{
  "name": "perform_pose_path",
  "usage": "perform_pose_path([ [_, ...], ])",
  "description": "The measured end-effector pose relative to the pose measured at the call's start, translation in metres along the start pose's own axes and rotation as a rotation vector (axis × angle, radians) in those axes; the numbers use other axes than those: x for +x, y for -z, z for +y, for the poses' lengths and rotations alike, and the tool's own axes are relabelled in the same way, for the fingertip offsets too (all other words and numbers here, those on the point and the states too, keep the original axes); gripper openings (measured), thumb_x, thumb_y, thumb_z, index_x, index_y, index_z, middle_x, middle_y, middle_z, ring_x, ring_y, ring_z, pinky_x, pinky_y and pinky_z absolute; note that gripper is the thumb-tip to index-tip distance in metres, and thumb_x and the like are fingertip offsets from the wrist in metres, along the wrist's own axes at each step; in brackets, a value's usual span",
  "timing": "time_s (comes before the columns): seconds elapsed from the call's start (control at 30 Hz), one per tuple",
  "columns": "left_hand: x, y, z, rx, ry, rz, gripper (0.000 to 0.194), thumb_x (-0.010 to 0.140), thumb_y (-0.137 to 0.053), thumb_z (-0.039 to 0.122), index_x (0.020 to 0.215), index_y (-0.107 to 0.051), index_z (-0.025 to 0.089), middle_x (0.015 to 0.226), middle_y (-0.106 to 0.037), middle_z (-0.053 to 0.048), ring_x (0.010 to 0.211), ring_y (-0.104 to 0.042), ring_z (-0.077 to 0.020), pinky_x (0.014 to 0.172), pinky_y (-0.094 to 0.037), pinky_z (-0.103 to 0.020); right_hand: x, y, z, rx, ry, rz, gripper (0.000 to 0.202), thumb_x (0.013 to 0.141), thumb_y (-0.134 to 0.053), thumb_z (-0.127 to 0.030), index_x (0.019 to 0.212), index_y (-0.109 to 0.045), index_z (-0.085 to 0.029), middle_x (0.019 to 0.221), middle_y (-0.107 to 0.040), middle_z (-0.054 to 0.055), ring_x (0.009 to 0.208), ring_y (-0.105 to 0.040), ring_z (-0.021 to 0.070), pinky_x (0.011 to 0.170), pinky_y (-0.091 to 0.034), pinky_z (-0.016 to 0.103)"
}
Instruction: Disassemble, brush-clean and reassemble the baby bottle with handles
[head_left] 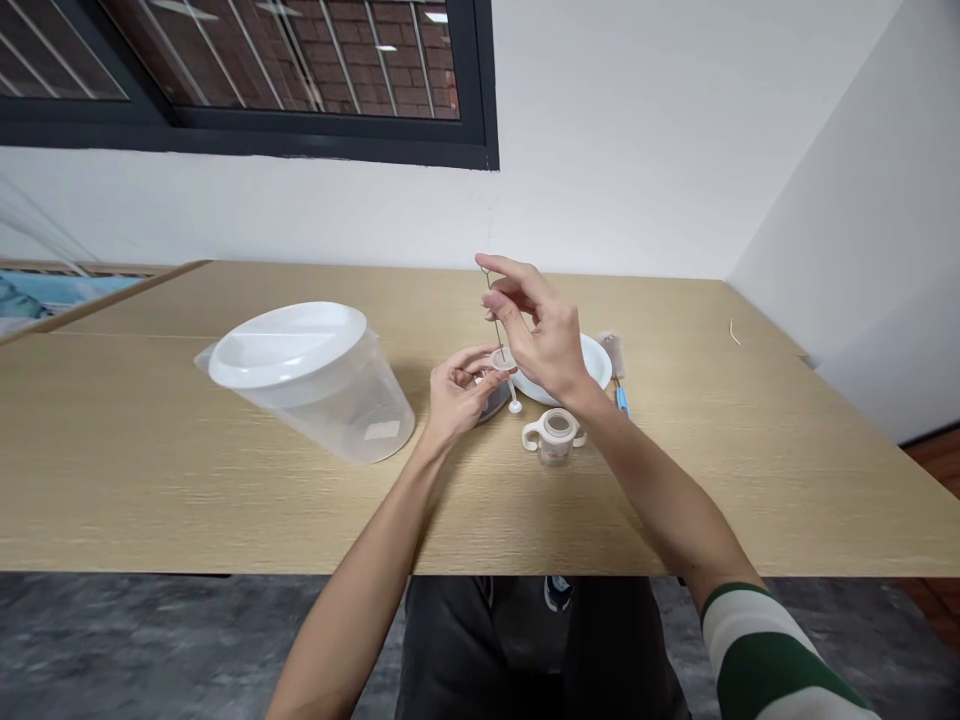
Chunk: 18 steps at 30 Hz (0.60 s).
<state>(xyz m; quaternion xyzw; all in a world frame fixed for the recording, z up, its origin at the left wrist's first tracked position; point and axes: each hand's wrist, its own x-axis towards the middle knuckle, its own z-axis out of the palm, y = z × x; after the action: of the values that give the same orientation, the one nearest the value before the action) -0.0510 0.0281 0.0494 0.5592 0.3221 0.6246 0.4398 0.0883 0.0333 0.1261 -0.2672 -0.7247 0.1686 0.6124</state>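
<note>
My left hand (459, 392) pinches a small white round straw top (502, 358) above the table. Below it, a short white straw with a rounded weighted end (514, 406) hangs down. My right hand (544, 325) grips a thin wire brush with a looped end (496, 320) between thumb and fingers. The wire stands nearly upright, its lower end at or inside the straw top; bristles cannot be made out. Just in front of my hands sits a small clear cup with a white two-handled collar (556, 437). A grey round dish (493, 402) is partly hidden behind my left hand.
On the left stands a large translucent pitcher with a white lid (300, 345). Behind my right hand lies a white plate (598, 362), with a blue-handled bottle brush (621, 395) beside it. The wooden table (187, 480) meets a white wall; a thin pale strip (733, 332) lies far right.
</note>
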Motion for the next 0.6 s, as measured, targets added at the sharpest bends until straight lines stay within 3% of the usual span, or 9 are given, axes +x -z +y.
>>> perform_pose_path([
  [0.17,0.002,0.008,0.003,-0.004,0.011,0.017,0.056,0.063,-0.095,0.045,0.108,-0.076,0.016,0.088,-0.079,-0.01,0.083,-0.078,-0.0255,0.072,-0.059,-0.03,0.005,0.011,0.001,0.014,-0.014,0.073,0.033,0.103,-0.051,-0.038,0.135,-0.06,-0.036,0.111,-0.068,0.0,0.089,-0.067,0.0142,0.088,-0.063,0.034],
  [0.33,0.001,0.013,0.005,0.033,0.044,-0.101,0.056,0.069,-0.089,0.055,0.107,-0.078,0.015,0.088,-0.08,-0.014,0.084,-0.077,-0.0271,0.07,-0.059,-0.032,0.008,0.014,0.0,0.068,-0.015,0.114,0.031,0.102,-0.054,-0.041,0.132,-0.059,-0.034,0.105,-0.07,0.0,0.083,-0.066,0.0131,0.085,-0.063,0.033],
  [0.43,0.0,0.013,0.004,0.081,0.028,-0.144,0.054,0.074,-0.082,0.063,0.101,-0.08,0.016,0.088,-0.08,-0.014,0.082,-0.077,-0.0265,0.074,-0.06,-0.034,0.007,0.011,0.0,0.101,-0.03,0.097,0.031,0.101,-0.056,-0.041,0.13,-0.059,-0.033,0.1,-0.07,0.0,0.082,-0.067,0.0133,0.085,-0.063,0.033],
  [0.6,-0.002,0.009,0.003,0.107,0.011,-0.099,0.052,0.074,-0.081,0.064,0.094,-0.081,0.017,0.096,-0.08,-0.013,0.087,-0.076,-0.0262,0.079,-0.059,-0.034,0.005,0.006,-0.001,0.123,-0.031,0.056,0.029,0.1,-0.057,-0.04,0.128,-0.061,-0.032,0.096,-0.069,-0.001,0.081,-0.067,0.0129,0.083,-0.063,0.033],
])
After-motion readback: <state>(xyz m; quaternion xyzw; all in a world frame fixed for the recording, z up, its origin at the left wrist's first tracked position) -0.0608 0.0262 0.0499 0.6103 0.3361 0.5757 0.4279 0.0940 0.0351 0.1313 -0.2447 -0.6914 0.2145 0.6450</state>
